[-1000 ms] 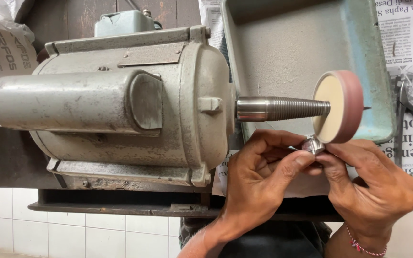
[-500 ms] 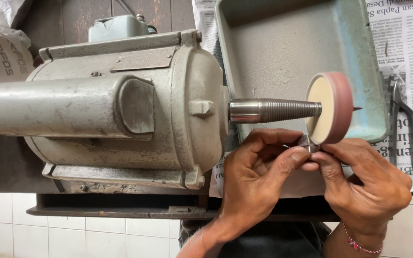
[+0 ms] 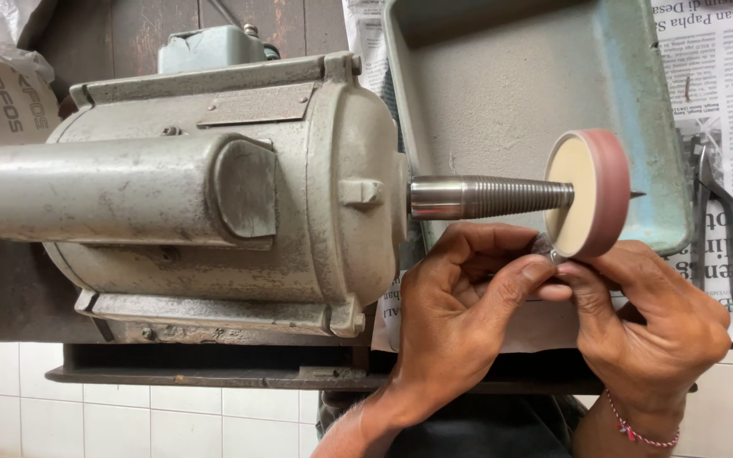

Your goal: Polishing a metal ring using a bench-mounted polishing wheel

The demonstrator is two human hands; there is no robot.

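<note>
Head view — left hand (image 3: 460, 314) and right hand (image 3: 646, 322), fingertips pinched together on a small metal piece (image 3: 546, 248), pressed against the lower rim of the pink polishing wheel (image 3: 591, 193); threaded spindle (image 3: 489, 197), grey motor (image 3: 214, 191), tray (image 3: 511, 85) behind — pliers (image 3: 719, 220) on newspaper at right.

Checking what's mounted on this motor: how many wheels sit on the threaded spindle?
1: a pink-rimmed wheel at the tip of the spindle, right of the motor. The left hand and right hand pinch a small metal piece against its lower edge.
</note>
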